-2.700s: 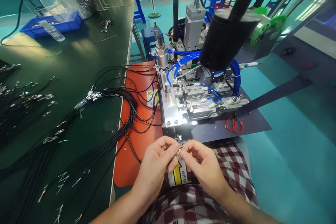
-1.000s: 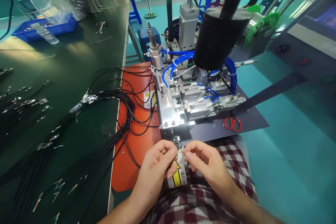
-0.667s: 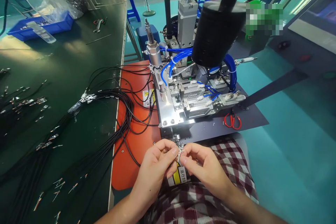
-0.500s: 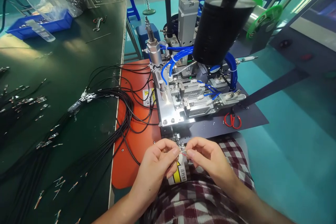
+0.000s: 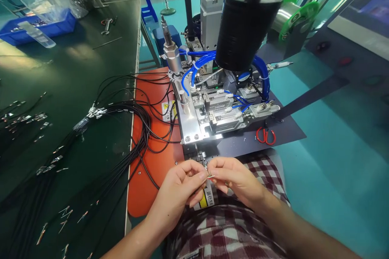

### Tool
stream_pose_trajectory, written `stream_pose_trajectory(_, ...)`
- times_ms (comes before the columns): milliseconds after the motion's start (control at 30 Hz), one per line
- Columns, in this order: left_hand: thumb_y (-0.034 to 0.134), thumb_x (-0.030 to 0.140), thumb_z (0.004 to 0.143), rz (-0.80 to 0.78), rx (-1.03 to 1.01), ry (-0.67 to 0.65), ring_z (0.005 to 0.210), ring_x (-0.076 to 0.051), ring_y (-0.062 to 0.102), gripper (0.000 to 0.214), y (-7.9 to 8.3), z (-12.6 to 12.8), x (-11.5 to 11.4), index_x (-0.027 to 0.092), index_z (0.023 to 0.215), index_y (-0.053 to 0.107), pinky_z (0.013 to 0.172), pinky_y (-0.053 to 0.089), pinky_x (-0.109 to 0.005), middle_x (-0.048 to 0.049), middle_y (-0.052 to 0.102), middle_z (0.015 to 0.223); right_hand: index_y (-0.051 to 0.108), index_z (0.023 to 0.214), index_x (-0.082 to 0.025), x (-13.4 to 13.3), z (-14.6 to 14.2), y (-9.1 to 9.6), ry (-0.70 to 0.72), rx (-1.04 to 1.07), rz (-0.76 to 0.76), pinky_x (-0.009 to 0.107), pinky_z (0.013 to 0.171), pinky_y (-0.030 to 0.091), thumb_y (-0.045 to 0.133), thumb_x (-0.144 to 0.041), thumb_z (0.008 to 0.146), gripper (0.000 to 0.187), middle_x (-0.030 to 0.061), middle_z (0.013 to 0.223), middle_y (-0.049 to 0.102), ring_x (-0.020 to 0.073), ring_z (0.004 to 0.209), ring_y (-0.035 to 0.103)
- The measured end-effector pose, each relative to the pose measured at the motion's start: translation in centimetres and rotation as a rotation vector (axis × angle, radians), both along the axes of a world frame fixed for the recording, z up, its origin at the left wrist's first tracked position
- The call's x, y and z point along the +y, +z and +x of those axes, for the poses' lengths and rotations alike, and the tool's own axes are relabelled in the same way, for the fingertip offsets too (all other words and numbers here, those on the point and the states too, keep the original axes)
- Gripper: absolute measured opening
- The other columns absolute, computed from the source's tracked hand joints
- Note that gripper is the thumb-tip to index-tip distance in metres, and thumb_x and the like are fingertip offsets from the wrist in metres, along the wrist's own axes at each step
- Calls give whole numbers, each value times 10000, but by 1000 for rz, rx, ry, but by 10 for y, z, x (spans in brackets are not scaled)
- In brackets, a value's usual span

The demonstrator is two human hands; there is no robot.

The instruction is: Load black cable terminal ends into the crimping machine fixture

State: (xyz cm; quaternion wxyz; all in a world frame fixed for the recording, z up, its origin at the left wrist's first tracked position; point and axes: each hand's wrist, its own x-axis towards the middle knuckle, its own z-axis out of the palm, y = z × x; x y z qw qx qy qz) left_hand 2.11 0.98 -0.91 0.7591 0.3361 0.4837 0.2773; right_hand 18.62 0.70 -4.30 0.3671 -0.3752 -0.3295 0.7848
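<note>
- In the head view, the left hand [image 5: 185,182], at the lower centre of the frame, has its thumb and forefinger closed on thin wires [image 5: 210,177].
- The right hand [image 5: 237,174] comes from the lower right; its fingertips are at the same wires, but I cannot tell whether they grip them or only touch them.
- The wires are between the two hands, a little right of the frame's lower centre; one looks white, and some red shows too. Most of their length is hidden by the fingers.
- Just below the hands there is a label [image 5: 210,197] with yellow colour and dark characters, partly covered by them.
- Above the hands, in the middle of the frame, stands a metal machine [image 5: 226,119] with blue tubes [image 5: 206,57].
- A black cylinder [image 5: 247,32] hangs over this machine, and a green-edged spool [image 5: 285,16] is at the upper right.
- Scissors [image 5: 266,136] with red handles lie right of centre, on a dark plate [image 5: 287,136].
- Left of the hands, black cables [image 5: 142,129] curve over an orange board [image 5: 136,202] and onto the dark green bench [image 5: 100,64].
- On the bench, at the upper left, are a blue tray [image 5: 62,24] and a wrench [image 5: 107,28].
- Checked cloth [image 5: 225,234] covers the person's lap at the bottom of the frame.
</note>
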Motion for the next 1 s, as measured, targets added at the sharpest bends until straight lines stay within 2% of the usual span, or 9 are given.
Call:
stream_pose_trajectory(167,650,331,816,1,57,-19,374,-13,292,228,-1,-1,0,138,737,557,422,163,-192,87,422,485,553,749,-171,9,7,4,50,-175,261,235,499,277,599,-355,864,221,-43,643,466,85,532,359)
stream_pose_trajectory(267,659,335,806,8,69,-18,382,-17,280,231,-2,-1,0,134,740,568,426,160,-197,88,415,477,552,752,-172,10,7,6,48,-234,317,235,522,307,578,-327,880,203,-32,673,489,92,565,385)
stream_pose_trajectory(467,623,377,829,6,57,32,399,-33,223,255,-2,1,1,150,741,547,454,137,-224,103,362,419,587,782,-167,-2,1,5,-51,-323,283,236,514,336,575,-319,863,173,-25,673,524,97,551,418)
stream_pose_trajectory(667,619,362,833,7,45,83,414,-34,215,242,-2,3,-1,154,745,532,471,142,-221,104,367,430,562,685,-176,-18,-16,7,-170,-481,334,235,547,358,582,-238,831,159,-35,625,512,105,576,440)
stream_pose_trajectory(833,591,375,853,-11,28,70,416,-42,202,242,-1,2,-1,163,760,521,478,144,-228,106,359,414,599,737,-168,-13,-12,12,-149,-461,267,233,529,359,604,-276,807,129,-30,624,529,106,561,437)
stream_pose_trajectory(1000,608,373,837,-7,24,62,413,-44,227,234,-1,3,-1,164,776,522,473,136,-241,103,375,433,606,772,-166,-8,-7,14,-185,-442,242,235,524,360,610,-312,808,150,-25,644,525,108,560,420)
